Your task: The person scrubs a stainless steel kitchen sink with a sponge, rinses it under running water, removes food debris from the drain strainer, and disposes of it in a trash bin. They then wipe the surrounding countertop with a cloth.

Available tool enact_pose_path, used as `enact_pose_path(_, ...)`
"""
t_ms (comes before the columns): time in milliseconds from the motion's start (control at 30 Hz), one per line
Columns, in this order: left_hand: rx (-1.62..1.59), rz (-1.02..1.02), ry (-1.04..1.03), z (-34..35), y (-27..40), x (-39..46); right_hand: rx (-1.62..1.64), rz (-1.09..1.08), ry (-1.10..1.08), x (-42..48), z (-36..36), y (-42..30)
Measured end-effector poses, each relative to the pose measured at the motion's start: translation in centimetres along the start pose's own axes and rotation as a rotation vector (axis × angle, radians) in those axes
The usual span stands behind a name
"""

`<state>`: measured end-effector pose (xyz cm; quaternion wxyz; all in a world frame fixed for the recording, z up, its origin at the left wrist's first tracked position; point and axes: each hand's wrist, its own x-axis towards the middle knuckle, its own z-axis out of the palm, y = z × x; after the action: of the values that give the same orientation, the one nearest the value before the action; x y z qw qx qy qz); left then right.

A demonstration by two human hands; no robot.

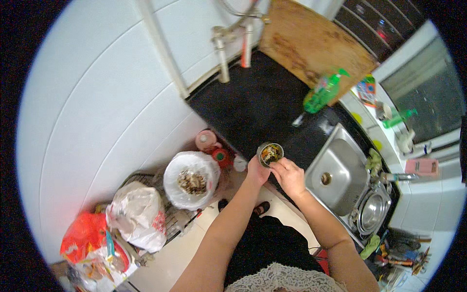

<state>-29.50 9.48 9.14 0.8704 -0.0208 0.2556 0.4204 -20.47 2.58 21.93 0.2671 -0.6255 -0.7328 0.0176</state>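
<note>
A small round metal strainer or cup (270, 154) with orange, green and pale food scraps inside is held over the edge of the black countertop (251, 102). My left hand (258, 171) grips it from the left and below. At its lower right rim are the bent fingers of my right hand (289, 176); whether they pinch the rim or some of the scraps cannot be told. To the right lies the stainless steel sink (341, 171), with its drain in view. Down to the left stands a bin lined with a white bag (171, 182), scraps inside it.
A green pump bottle (323, 95) stands on the counter near a large wooden board (313, 43). Metal bowls (374, 211) sit beyond the sink. White (138, 215) and red plastic bags (85, 235) lie at the lower left. White pipes (222, 62) rise at the counter's back.
</note>
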Motion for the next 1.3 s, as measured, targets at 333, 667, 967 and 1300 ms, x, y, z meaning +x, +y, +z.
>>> enact_pose_path(333, -0.11, 0.311, 0.466, -12.8, 14.7, -11.8, 0.472, -0.086, -0.273, 3.3, 15.1, -13.0)
enact_pose_path(667, -0.025, 0.324, 0.713, -23.2, 16.4, -15.3, 1.545, 1.056, -0.626, 0.2, 29.3, -14.9)
enact_pose_path(967, -0.04, 0.277, 0.663, -22.7, 17.6, -16.3, 1.557, 1.104, -0.645, 0.1, 32.0, -13.3)
enact_pose_path(1300, 0.246, 0.415, 0.921, -25.5, 17.2, -16.5, 1.533, 1.173, -0.619, 0.4, 33.0, -15.0)
